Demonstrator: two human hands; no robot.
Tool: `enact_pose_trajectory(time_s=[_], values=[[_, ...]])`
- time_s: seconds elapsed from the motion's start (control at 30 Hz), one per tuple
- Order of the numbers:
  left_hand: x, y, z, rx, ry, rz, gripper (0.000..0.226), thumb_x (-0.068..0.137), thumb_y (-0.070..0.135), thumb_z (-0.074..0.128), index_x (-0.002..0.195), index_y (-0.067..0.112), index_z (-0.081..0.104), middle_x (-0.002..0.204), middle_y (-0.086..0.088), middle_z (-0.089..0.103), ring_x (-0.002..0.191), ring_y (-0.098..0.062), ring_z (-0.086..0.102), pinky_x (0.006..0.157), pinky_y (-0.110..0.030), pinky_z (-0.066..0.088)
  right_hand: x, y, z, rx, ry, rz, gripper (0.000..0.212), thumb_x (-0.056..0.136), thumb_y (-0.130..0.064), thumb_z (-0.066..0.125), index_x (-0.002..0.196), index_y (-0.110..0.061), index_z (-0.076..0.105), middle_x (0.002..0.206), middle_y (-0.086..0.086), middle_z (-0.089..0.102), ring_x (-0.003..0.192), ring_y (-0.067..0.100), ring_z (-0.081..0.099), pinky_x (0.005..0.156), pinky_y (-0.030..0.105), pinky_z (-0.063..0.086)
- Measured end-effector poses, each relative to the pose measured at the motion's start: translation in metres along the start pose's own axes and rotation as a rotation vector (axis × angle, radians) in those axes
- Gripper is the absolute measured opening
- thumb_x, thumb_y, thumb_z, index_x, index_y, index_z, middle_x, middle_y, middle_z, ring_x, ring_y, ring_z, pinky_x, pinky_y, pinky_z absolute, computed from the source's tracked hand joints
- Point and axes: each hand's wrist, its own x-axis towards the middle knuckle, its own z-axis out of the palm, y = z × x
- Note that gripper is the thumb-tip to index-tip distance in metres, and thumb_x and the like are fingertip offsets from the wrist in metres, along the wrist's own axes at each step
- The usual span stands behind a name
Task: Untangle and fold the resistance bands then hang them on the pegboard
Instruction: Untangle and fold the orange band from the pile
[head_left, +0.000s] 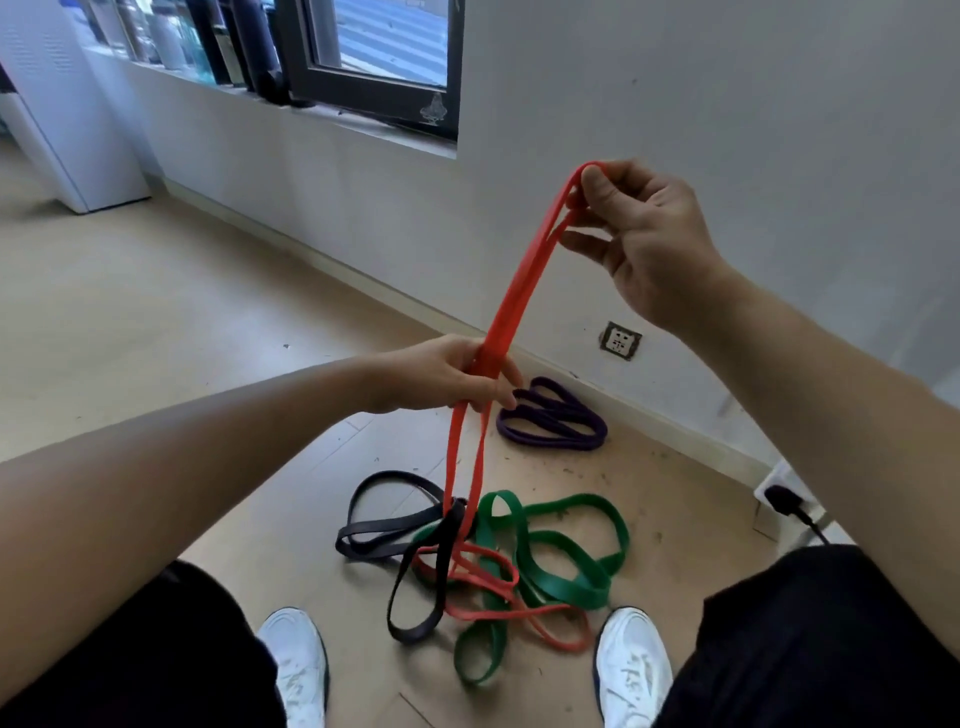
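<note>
The light wooden floor takes most of the view, and a white wall with a dark-framed window stands behind it. On the floor, between two white shoes, lies a heap of flat rubber resistance bands. A wide green band makes several loops on the right side of the heap. A long red band rises from the heap as doubled strands, and its lower part is crossed with the green loops. A black band lies on the left side of the heap, and one loop of it crosses over the red strands. A purple band lies apart, in gathered loops near the wall. The right hand is raised and pinches the top fold of the red band between thumb and fingers. The left hand is lower, with its fingers curled around the same red strands. A small wall socket sits low on the wall.
</note>
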Motion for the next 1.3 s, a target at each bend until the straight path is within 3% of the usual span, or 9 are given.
enact_pose_trajectory(time_s=[0.27, 0.47, 0.6, 0.7, 0.83, 0.97, 1.1, 1.3], values=[[-0.002, -0.021, -0.014, 0.173, -0.052, -0.218, 0.012, 0.102, 0.024, 0.057, 0.108, 0.021, 0.068, 0.104, 0.001, 0.076, 0.093, -0.014, 0.069, 0.073, -0.024, 0.048, 0.015, 0.031, -0.054, 0.028, 0.199, 0.126, 0.013, 0.102, -0.010, 0.057, 0.090, -0.009, 0.064, 0.084, 0.005, 0.065, 0.079, 0.018, 0.066, 0.074, 0.032, 0.059], [-0.005, -0.026, -0.028, 0.018, 0.115, -0.139, 0.023, 0.099, 0.031, 0.060, 0.110, 0.014, 0.070, 0.103, -0.008, 0.068, 0.099, -0.019, 0.068, 0.091, -0.029, 0.053, 0.015, 0.047, -0.093, -0.028, 0.319, 0.242, 0.011, 0.101, -0.002, 0.056, 0.093, -0.005, 0.063, 0.087, 0.010, 0.063, 0.080, 0.020, 0.065, 0.070, 0.030, 0.061], [-0.009, -0.037, -0.032, 0.071, 0.163, -0.148, 0.020, 0.095, 0.028, 0.068, 0.103, 0.011, 0.073, 0.094, -0.010, 0.071, 0.088, -0.022, 0.070, 0.082, -0.029, 0.057, 0.008, 0.049, -0.102, 0.001, 0.189, 0.278, 0.009, 0.098, 0.001, 0.059, 0.100, -0.002, 0.067, 0.089, 0.012, 0.069, 0.086, 0.024, 0.071, 0.074, 0.031, 0.061], [-0.011, -0.040, -0.031, 0.159, 0.088, -0.227, 0.015, 0.095, 0.023, 0.068, 0.094, 0.010, 0.075, 0.085, -0.005, 0.074, 0.081, -0.016, 0.073, 0.078, -0.026, 0.057, 0.006, 0.043, -0.093, 0.051, 0.055, 0.242, 0.014, 0.096, 0.001, 0.059, 0.104, -0.004, 0.070, 0.088, 0.011, 0.072, 0.088, 0.023, 0.073, 0.079, 0.033, 0.061], [-0.010, -0.035, -0.022, 0.146, 0.008, -0.226, 0.013, 0.097, 0.015, 0.066, 0.103, 0.008, 0.075, 0.096, -0.004, 0.079, 0.093, -0.014, 0.075, 0.084, -0.024, 0.055, 0.006, 0.030, -0.078, 0.117, -0.057, 0.187, 0.019, 0.096, 0.003, 0.058, 0.100, -0.004, 0.075, 0.090, 0.012, 0.072, 0.090, 0.023, 0.073, 0.083, 0.033, 0.061], [-0.008, -0.022, -0.016, -0.030, 0.083, -0.118, 0.022, 0.095, 0.011, 0.067, 0.117, 0.013, 0.069, 0.105, -0.007, 0.077, 0.102, -0.017, 0.073, 0.090, -0.027, 0.056, 0.006, 0.018, -0.070, 0.153, -0.085, 0.143, 0.017, 0.095, 0.004, 0.058, 0.102, 0.001, 0.073, 0.094, 0.015, 0.072, 0.091, 0.025, 0.073, 0.084, 0.034, 0.061], [-0.002, 0.006, -0.011, -0.299, 0.184, 0.057, 0.034, 0.090, 0.024, 0.066, 0.119, 0.005, 0.066, 0.109, -0.013, 0.075, 0.107, -0.027, 0.072, 0.098, -0.036, 0.055, -0.001, 0.008, -0.060, 0.049, -0.195, 0.146, 0.020, 0.089, -0.001, 0.064, 0.107, 0.000, 0.072, 0.095, 0.012, 0.073, 0.094, 0.025, 0.073, 0.084, 0.035, 0.061], [0.007, 0.043, 0.009, -0.429, 0.271, 0.192, 0.041, 0.088, 0.031, 0.068, 0.122, 0.009, 0.064, 0.112, -0.017, 0.072, 0.106, -0.030, 0.071, 0.093, -0.032, 0.058, -0.016, 0.002, -0.026, -0.310, -0.328, 0.043, 0.021, 0.093, -0.005, 0.064, 0.113, -0.003, 0.069, 0.099, 0.014, 0.073, 0.092, 0.028, 0.074, 0.078, 0.033, 0.063]])
